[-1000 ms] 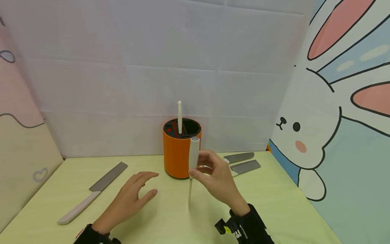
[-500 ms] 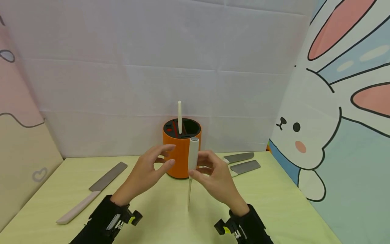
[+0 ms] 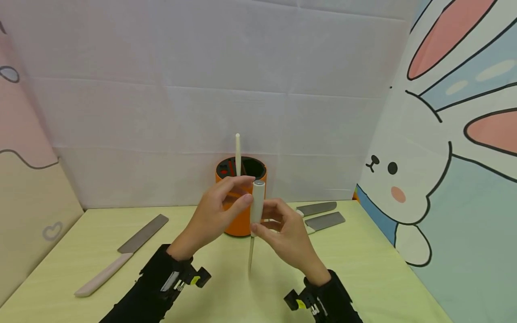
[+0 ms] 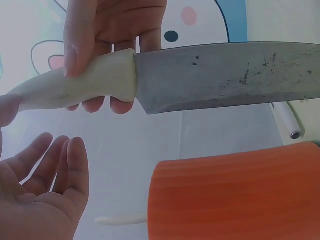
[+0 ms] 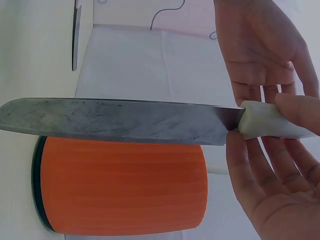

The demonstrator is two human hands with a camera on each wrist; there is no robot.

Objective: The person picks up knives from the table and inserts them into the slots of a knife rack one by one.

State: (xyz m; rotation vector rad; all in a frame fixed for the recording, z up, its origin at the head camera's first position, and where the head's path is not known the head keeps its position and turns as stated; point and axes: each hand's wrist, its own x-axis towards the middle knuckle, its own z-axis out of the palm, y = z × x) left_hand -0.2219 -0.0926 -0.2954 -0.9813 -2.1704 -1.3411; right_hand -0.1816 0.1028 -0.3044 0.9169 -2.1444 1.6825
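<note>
Left hand (image 3: 216,213): since the earlier frame it has come up from above the desk (image 3: 363,264) to beside the upright chef's knife (image 3: 257,211); the right hand (image 3: 286,235) has barely shifted.
Knives so far: as I judge it, early on; one is seated in the knife block (image 3: 241,222), one is in hand, three lie outside.
Cleaver (image 3: 128,249): flat along the desk's left edge, handle toward the front left corner, nobody touching it.
Left grip: grasping nothing firmly; fingers loosely extended, thumb at the upper handle, whether touching I cannot tell.
Knife block: orange cylinder near the desk's back edge; black top with slots, bits of red, and a wide dark opening whose inside is too dark to read.
White handle (image 3: 238,154): standing up out of the block, its blade hidden inside.
Chef's knife: held in front of the block, handle up, blade down; whether the tip meets the desk is unclear.
Right grip: fingers and thumb closed round the handle, near the blade.
Rear knife (image 3: 319,207) and square-ended knife (image 3: 326,220): lying toward the desk's back right corner, handles partly behind the right hand.
</note>
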